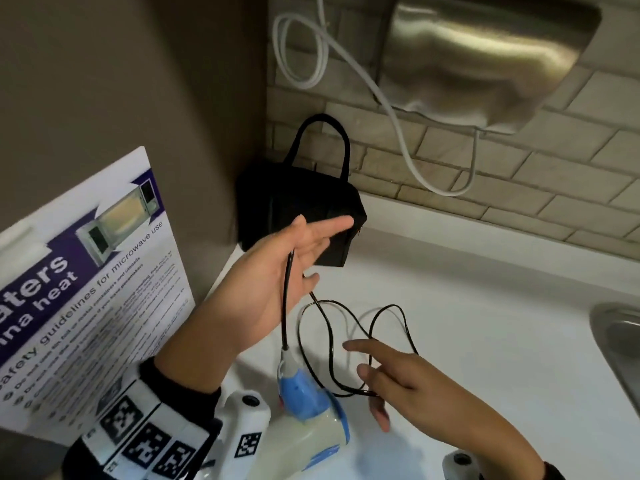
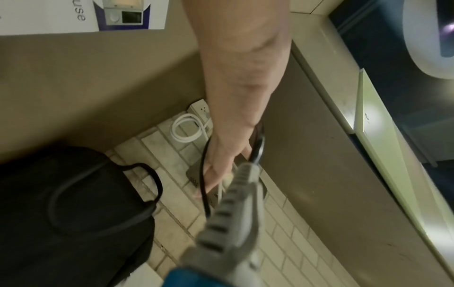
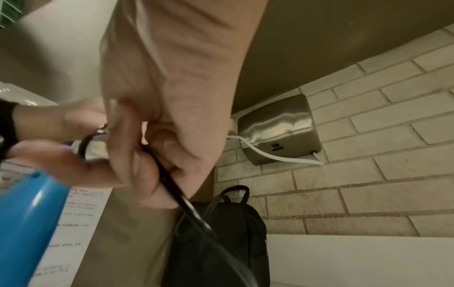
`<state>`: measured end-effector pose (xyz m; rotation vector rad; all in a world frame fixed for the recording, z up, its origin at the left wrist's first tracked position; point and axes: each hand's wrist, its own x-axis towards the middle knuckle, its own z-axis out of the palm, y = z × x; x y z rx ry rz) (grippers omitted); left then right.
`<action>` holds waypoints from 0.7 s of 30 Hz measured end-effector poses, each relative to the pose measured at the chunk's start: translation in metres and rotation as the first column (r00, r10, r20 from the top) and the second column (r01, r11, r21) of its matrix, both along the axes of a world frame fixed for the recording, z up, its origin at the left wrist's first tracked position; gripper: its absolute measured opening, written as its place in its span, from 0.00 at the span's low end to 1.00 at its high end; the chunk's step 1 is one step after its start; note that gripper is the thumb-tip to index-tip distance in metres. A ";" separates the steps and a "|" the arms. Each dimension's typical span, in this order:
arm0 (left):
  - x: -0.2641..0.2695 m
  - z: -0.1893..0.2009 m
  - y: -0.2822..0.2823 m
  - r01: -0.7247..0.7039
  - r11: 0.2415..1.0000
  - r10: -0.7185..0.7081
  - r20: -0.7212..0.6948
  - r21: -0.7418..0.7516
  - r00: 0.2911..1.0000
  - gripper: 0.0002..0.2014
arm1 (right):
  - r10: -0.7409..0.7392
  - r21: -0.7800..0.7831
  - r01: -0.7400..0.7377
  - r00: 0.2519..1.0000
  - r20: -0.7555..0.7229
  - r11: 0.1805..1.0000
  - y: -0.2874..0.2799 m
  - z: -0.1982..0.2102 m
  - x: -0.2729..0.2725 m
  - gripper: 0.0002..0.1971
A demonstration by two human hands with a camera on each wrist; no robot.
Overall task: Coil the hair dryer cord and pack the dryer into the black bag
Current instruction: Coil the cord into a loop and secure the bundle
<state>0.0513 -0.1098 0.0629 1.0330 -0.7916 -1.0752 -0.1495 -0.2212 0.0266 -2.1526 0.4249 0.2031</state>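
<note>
The blue and white hair dryer [image 1: 311, 410] hangs by its black cord [image 1: 388, 310] low over the white counter [image 1: 485, 323]. My left hand [image 1: 277, 271] is raised with straight fingers, and the cord runs across its palm past the thumb, down to the dryer's grey strain relief [image 2: 236, 213]. My right hand [image 1: 398, 382] pinches loose loops of the cord [image 3: 176, 196] between thumb and curled fingers, index finger extended. The black bag [image 1: 294, 206] stands in the corner behind my left hand, handles up; whether it is unzipped I cannot tell.
A steel hand dryer [image 1: 485, 53] with a white cable [image 1: 398, 116] is mounted on the brick wall above. A microwave safety poster [image 1: 86, 289] leans at the left. A sink rim [image 1: 620, 341] sits at the right edge.
</note>
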 end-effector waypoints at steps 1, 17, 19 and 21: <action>0.002 0.002 0.000 -0.030 1.000 0.030 0.021 0.001 0.999 0.24 | 0.000 -0.020 0.000 0.999 0.032 1.000 -0.001 0.004 -0.004 0.13; -0.006 0.006 -0.016 -0.020 0.993 0.015 0.049 0.114 0.999 0.25 | 0.360 -0.522 -0.049 0.779 0.513 0.852 -0.027 0.131 0.008 0.12; -0.014 0.008 -0.018 0.017 0.992 -0.019 0.015 0.125 1.000 0.26 | 0.383 -0.544 -0.037 0.750 0.539 0.838 -0.033 0.141 0.027 0.12; -0.021 0.007 -0.020 0.075 0.990 -0.069 -0.055 0.117 0.996 0.29 | 0.385 -0.560 -0.006 0.733 0.561 0.828 -0.041 0.143 0.046 0.10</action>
